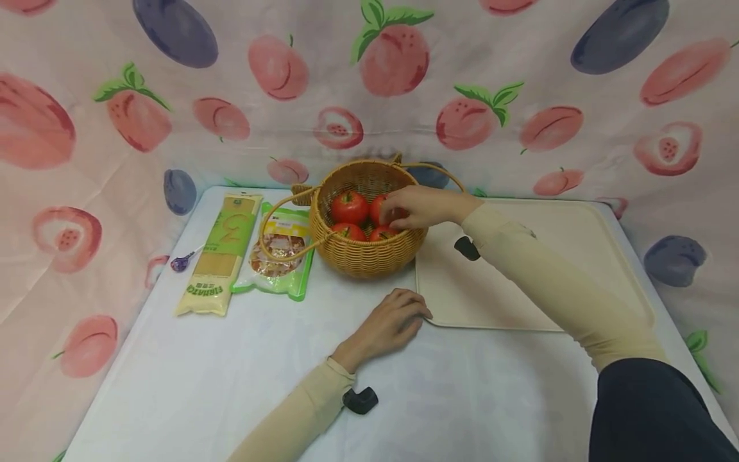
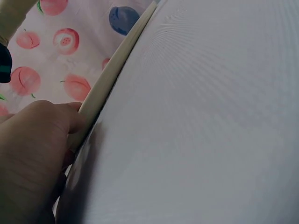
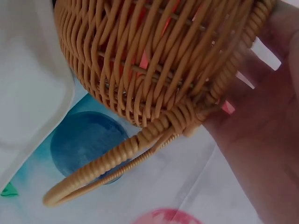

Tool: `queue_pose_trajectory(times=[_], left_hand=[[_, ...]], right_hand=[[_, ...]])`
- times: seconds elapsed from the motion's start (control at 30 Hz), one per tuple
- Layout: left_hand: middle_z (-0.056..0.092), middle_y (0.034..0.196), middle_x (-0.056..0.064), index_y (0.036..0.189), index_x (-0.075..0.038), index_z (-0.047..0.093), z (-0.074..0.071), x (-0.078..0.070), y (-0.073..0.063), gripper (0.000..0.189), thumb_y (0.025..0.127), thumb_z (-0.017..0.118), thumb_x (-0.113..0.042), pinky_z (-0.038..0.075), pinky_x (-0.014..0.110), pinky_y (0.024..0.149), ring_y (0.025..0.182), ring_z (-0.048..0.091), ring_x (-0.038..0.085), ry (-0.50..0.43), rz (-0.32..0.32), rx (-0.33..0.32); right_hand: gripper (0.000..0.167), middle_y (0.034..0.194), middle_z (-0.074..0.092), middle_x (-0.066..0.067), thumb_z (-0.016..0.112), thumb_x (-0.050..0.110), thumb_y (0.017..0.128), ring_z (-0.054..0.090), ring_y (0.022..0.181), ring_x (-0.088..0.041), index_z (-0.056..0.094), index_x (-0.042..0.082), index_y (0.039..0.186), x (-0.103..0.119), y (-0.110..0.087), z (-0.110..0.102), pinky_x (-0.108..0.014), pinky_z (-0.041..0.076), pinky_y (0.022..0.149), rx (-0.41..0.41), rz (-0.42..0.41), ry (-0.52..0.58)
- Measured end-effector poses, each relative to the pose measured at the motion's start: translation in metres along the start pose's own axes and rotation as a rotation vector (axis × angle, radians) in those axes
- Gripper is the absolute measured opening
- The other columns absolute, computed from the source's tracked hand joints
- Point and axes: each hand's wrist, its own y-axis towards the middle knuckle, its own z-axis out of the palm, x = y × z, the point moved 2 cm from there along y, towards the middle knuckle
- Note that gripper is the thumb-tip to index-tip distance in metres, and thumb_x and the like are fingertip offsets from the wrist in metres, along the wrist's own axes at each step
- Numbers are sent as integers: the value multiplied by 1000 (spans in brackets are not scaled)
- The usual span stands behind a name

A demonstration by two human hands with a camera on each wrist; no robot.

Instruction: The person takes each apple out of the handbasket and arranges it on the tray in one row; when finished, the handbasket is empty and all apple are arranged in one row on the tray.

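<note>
A round wicker basket (image 1: 369,260) with two looped handles stands at the back of the table, with several red tomatoes (image 1: 349,207) inside. My right hand (image 1: 424,206) reaches over its right rim, fingers and thumb bent round the right-hand tomato (image 1: 377,206), which they partly cover. In the right wrist view, the basket's weave (image 3: 154,56) hides those fingertips. My left hand (image 1: 385,322) is at the near left corner of the cream tray (image 1: 519,276). Its fingers pinch the tray's rim (image 2: 100,91) in the left wrist view.
Left of the basket lie a green-edged food packet (image 1: 280,256), partly under a basket handle (image 1: 271,253), and a long pack of noodles (image 1: 222,250). A purple-wrapped lollipop (image 1: 182,262) lies at the left table edge. A fruit-print cloth (image 1: 404,115) hangs behind the table.
</note>
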Motion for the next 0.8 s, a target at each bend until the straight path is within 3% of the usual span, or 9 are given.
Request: queue_pose_trajectory(times=[0.57, 0.8], left_hand=[[54, 121, -8, 110, -26, 63, -1, 1, -1, 19, 94, 55, -20, 35, 28, 108, 122, 42, 9, -19, -30, 29], [53, 122, -8, 111, -27, 62, -1, 0, -2, 19, 94, 55, -20, 36, 28, 107, 123, 42, 9, -20, -27, 32]], right_hand=[[33, 127, 58, -3, 63, 23, 90, 52, 120, -23, 61, 15, 122, 1, 26, -1, -43, 42, 102, 242, 127, -38], [36, 135, 52, -2, 56, 20, 93, 44, 129, -22, 57, 20, 129, 1, 35, 5, -42, 36, 109, 370, 145, -5]])
